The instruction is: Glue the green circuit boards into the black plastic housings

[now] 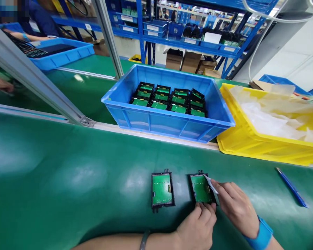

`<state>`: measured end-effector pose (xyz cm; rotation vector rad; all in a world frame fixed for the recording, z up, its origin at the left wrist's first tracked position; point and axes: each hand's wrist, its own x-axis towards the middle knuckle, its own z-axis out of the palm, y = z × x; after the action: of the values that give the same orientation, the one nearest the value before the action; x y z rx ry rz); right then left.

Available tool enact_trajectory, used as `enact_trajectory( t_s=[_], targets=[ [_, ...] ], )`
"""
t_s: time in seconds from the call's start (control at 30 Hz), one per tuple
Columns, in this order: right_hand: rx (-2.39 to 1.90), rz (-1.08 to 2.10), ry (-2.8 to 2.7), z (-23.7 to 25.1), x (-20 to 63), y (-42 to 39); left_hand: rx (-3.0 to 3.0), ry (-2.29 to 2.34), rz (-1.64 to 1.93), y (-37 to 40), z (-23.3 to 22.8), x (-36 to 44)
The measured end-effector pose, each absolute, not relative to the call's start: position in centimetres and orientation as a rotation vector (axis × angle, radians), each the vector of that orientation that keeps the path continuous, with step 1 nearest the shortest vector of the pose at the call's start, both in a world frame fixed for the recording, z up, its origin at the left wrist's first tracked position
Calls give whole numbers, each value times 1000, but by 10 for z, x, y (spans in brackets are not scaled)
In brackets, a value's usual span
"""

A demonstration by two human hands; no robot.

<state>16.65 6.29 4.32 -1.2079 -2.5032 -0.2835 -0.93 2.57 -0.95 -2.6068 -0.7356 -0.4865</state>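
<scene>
circuit board under both hands

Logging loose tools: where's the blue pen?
Head view, right side: the blue pen lies on the green mat, in front of the yellow bin, right of the right hand.

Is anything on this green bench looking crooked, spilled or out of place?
Nothing is spilled or broken. The blue pen lies loose, apart from both boards. The right board, under both hands, sits slightly skewed beside the squarer left board.
</scene>
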Motion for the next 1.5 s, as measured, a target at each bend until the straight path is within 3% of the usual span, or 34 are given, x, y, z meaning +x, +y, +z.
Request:
enact_trajectory(
  t_s=[1.5],
  targets=[
    [-1227, -284, -2536, 41, 169, 60, -2643, -713, -357, 25, 1, -13]
  ],
)
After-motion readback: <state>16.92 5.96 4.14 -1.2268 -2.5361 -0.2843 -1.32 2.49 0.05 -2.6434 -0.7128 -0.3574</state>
